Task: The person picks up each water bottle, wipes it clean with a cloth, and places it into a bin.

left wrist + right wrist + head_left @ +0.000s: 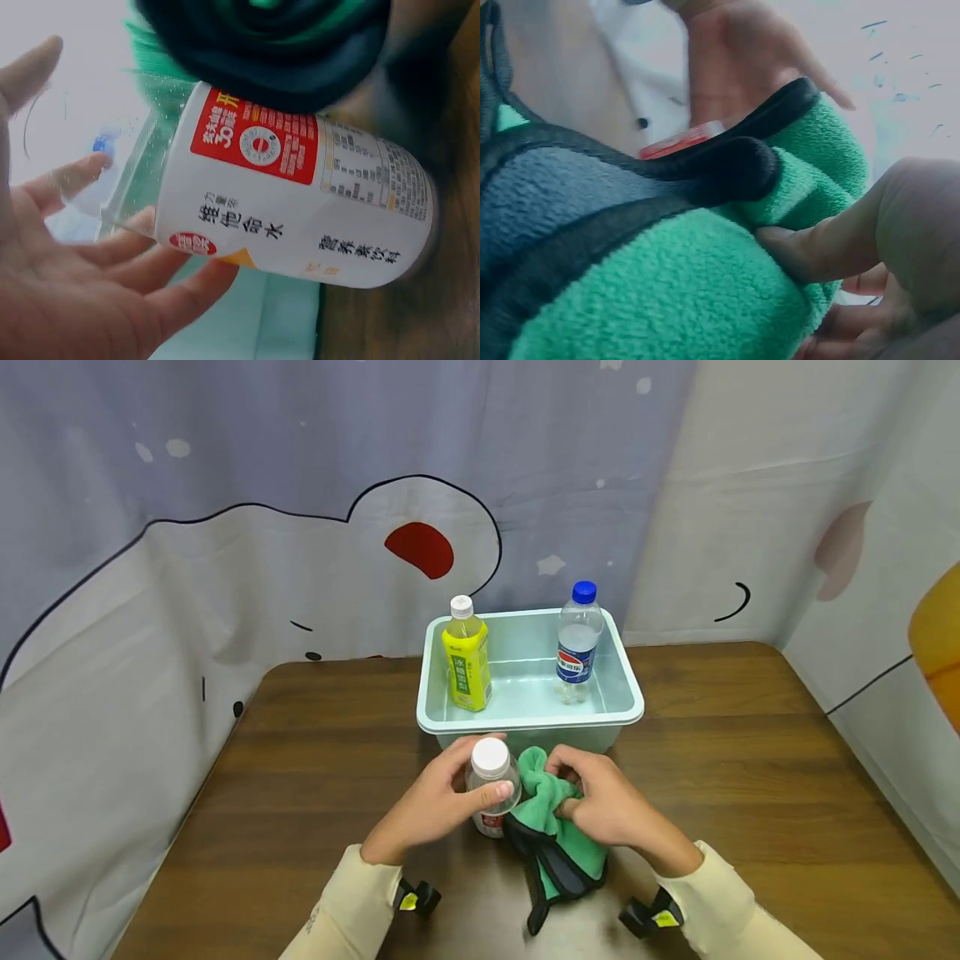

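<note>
A clear plastic bottle (492,789) with a white cap stands on the table. Its white and red label (247,195) faces the left wrist camera. My left hand (457,789) holds this bottle around its upper part, the thumb in front and fingers behind and along its side. Right beside it, my right hand (603,797) pinches a bunched green cleaning cloth (551,806) between thumb and fingers. The cloth has a grey reverse and black edging, and its lower corner hangs toward me. In the right wrist view, folds of the cloth (667,277) partly cover the bottle.
Behind my hands stands a pale green plastic basin (525,724). Inside it are a yellow-green drink bottle (468,664) on the left and a clear blue-capped bottle (576,652) on the right. The wooden table (315,793) meets a printed curtain (225,585) at its back edge.
</note>
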A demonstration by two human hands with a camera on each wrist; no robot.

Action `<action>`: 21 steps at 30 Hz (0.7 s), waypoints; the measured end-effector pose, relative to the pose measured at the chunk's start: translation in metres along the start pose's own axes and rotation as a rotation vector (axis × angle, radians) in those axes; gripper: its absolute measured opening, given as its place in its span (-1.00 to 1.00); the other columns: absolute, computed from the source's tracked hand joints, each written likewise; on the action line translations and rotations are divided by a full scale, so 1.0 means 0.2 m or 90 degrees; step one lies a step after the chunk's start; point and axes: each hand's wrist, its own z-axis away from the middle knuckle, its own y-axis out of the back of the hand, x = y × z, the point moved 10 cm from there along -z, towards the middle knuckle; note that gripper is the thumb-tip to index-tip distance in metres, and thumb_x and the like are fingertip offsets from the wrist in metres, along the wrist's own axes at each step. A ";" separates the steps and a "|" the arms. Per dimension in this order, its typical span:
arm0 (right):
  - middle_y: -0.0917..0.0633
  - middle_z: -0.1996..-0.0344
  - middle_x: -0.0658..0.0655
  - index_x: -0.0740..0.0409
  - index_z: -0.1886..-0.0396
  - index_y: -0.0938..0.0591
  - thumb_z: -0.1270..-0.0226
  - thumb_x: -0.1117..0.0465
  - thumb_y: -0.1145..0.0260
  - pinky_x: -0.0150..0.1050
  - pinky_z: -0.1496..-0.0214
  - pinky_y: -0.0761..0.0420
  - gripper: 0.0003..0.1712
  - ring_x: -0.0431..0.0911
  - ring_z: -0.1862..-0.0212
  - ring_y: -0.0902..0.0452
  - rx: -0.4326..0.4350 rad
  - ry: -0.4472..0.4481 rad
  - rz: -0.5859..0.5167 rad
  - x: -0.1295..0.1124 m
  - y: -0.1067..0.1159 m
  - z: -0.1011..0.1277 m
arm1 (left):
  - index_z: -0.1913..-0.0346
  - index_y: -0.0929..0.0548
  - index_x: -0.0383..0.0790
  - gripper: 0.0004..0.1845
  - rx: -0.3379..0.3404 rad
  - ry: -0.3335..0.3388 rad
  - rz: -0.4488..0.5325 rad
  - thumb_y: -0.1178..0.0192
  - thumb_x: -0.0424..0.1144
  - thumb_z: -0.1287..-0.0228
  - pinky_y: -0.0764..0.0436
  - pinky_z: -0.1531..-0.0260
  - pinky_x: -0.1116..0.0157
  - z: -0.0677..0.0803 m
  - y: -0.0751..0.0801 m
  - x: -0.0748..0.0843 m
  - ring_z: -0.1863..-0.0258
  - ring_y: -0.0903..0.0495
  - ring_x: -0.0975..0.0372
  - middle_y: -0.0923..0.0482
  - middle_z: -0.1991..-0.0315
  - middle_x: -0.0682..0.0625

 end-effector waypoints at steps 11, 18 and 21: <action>-0.72 0.21 0.02 0.10 0.10 -0.70 -0.05 0.65 -0.26 -0.30 0.14 -0.56 -0.51 -0.19 0.22 -0.52 0.086 0.128 -0.032 -0.19 0.14 -0.07 | -0.29 -0.41 -0.27 -0.48 0.025 0.048 0.026 -0.38 -0.31 -0.37 -0.53 -0.40 -0.04 0.00 0.01 -0.02 -0.22 -0.57 0.12 -0.59 -0.23 -0.18; -0.58 0.41 -0.06 0.05 0.38 -0.62 0.00 0.60 -0.31 -0.34 0.20 -0.46 -0.65 -0.22 0.30 -0.40 0.088 0.152 0.030 -0.10 0.00 -0.09 | -0.11 -0.47 -0.26 -0.62 -0.001 0.042 0.009 -0.37 -0.22 -0.40 -0.63 -0.17 0.16 -0.01 -0.01 0.02 -0.07 -0.59 0.14 -0.57 -0.10 -0.16; -0.52 0.44 -0.08 0.02 0.42 -0.59 0.10 0.60 -0.29 -0.37 0.26 -0.39 -0.62 -0.23 0.33 -0.35 0.075 0.137 0.046 -0.02 -0.07 -0.09 | -0.11 -0.53 -0.16 -0.62 0.015 0.071 -0.013 -0.41 -0.15 -0.37 -0.59 -0.20 0.10 0.00 0.01 0.01 -0.13 -0.60 0.12 -0.61 -0.10 -0.08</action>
